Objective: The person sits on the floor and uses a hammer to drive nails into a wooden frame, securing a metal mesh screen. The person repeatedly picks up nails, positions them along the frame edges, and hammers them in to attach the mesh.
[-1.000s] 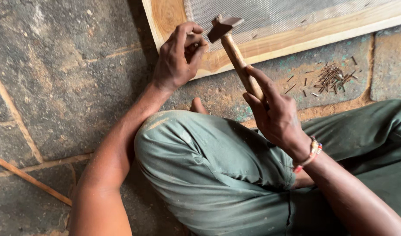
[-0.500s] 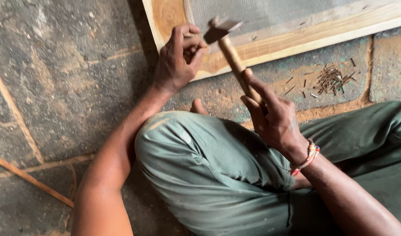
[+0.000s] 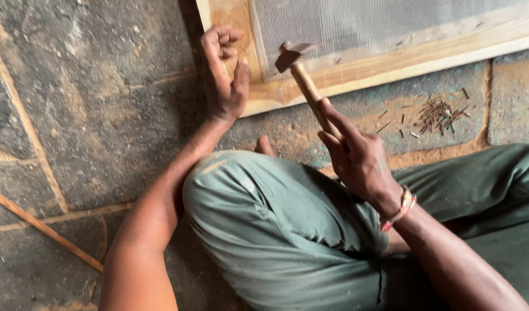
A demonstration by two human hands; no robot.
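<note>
Wooden frame (image 3: 391, 63) with grey mesh (image 3: 391, 26) stretched over it lies along the top of the picture on a stone floor (image 3: 86, 103). The right hand (image 3: 359, 158) is closed around the wooden handle of a hammer (image 3: 302, 78), forefinger laid along the shaft, and the dark metal head hangs over the mesh just inside the frame's lower rail, slightly left of the frame's centre. Half a second ago the head sat close against the left hand's fingertips at the corner; now it stands apart from them, further to the right. The left hand (image 3: 224, 69) has changed too: earlier its fingers were pinched together near the hammer head, and now it rests on the corner of the frame at upper centre-left with fingers loosely curled and thumb spread, holding nothing that can be made out. A heap of small nails (image 3: 437, 112) lies on the floor at right, just below the frame, as before. Green trousers (image 3: 287, 230) on a bent knee fill the lower middle, a beaded bracelet (image 3: 404, 207) circles the right wrist, and a thin wooden stick (image 3: 42, 227) slants across the lower left.
</note>
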